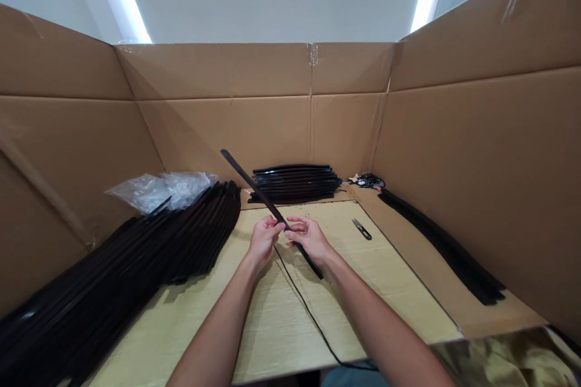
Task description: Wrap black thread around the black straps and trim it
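strip (267,202), long, narrow and black, held slantwise over the table at the centre of the frame, one end toward the upper left, the other toward the lower right. gripped from both sides: left hand (263,240) with thumb and fingertips closed at its edge, right hand (312,240) pinching it between thumb and forefinger, other fingers loosely bent. from just below the left hand down to the bottom edge, a thin black cord (296,291); cannot tell whether also pinched there. underneath, a pale yellow tabletop (390,290). right of centre, lying near the right hand, small black snips (362,229). beyond the hands, a stack of black strips (295,184) before the rear cardboard wall (267,127). across the lower left, a large heap of dark strips (113,278), clear plastic (154,190) at its far side. along the right side, more black strips (436,242), and at their far end a tangle of dark cord (368,180). at the lower right corner, olive fabric (512,357).
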`<state>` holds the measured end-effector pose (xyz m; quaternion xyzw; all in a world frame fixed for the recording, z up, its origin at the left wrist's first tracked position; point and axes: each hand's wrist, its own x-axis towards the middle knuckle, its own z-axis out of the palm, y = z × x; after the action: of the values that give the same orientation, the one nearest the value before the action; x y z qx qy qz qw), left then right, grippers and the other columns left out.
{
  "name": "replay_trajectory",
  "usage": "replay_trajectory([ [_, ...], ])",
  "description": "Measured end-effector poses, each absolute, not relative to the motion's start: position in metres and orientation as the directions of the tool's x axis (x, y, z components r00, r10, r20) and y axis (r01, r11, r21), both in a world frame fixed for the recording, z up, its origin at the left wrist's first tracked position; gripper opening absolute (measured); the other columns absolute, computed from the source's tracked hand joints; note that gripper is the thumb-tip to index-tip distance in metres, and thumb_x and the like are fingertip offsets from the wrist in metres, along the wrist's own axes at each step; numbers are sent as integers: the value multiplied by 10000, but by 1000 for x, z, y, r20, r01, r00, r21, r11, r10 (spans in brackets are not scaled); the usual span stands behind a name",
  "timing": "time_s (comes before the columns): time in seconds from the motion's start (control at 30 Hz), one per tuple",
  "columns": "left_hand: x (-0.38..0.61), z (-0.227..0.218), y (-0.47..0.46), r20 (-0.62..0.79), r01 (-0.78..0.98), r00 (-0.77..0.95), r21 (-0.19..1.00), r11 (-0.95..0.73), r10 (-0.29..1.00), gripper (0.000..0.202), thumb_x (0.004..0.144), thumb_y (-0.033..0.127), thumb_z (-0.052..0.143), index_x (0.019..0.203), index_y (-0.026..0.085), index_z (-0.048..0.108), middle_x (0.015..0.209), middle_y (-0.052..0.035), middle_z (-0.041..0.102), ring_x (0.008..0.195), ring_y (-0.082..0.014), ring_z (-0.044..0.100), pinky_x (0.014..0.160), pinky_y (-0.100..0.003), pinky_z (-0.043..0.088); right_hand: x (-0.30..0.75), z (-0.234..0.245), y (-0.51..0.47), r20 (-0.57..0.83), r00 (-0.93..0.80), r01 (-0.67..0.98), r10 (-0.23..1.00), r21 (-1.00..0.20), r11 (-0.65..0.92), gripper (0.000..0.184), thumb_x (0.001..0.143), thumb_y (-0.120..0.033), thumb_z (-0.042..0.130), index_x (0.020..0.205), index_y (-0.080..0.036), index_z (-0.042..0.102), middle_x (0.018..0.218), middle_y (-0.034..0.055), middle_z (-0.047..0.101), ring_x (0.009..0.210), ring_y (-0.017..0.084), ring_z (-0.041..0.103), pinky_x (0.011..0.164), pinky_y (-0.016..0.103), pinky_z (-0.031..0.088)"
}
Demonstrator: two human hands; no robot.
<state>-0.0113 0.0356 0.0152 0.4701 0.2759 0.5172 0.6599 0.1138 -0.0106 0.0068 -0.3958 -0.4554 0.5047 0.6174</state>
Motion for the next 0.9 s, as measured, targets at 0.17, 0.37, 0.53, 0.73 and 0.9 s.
replay_trajectory([
  [0.17,-11,15,35,111,-415,324,909,35,939,522,459,305,875,575,185,381,432,122,353,350,1,227,392,-175,100,112,5,-11,179,83,-232,980,-953,193,428,487,-318,858,810,-169,618,766,3,663,631,136,603,510,254,523],
  [0.37,-12,15,35,106,-411,328,911,41,939,536,457,304,878,568,188,367,427,114,375,353,-1,223,394,-174,94,116,8,-11,199,92,-197,976,-957,214,411,605,-423,793,790,-211,494,720,-15,672,465,106,552,347,189,369],
  [0.53,-13,14,38,100,-408,337,912,49,936,509,464,314,871,576,183,393,445,95,421,355,2,215,392,-182,86,120,12,-12,237,79,-175,968,-953,247,326,711,-482,705,755,-187,575,761,20,702,585,119,604,516,233,465],
  [0.73,-17,16,38,93,-401,374,913,70,923,458,422,274,876,588,167,463,420,124,331,357,2,199,393,-185,87,120,8,-9,259,54,-125,964,-956,264,405,578,-366,823,904,-176,675,835,22,705,777,155,639,733,296,520],
  [0.9,-17,16,37,85,-380,371,923,67,925,462,418,262,882,519,161,443,405,105,363,352,1,225,386,-184,97,120,4,-10,247,30,-80,969,-965,249,355,592,-367,805,818,-181,604,780,5,661,677,159,619,508,265,529],
])
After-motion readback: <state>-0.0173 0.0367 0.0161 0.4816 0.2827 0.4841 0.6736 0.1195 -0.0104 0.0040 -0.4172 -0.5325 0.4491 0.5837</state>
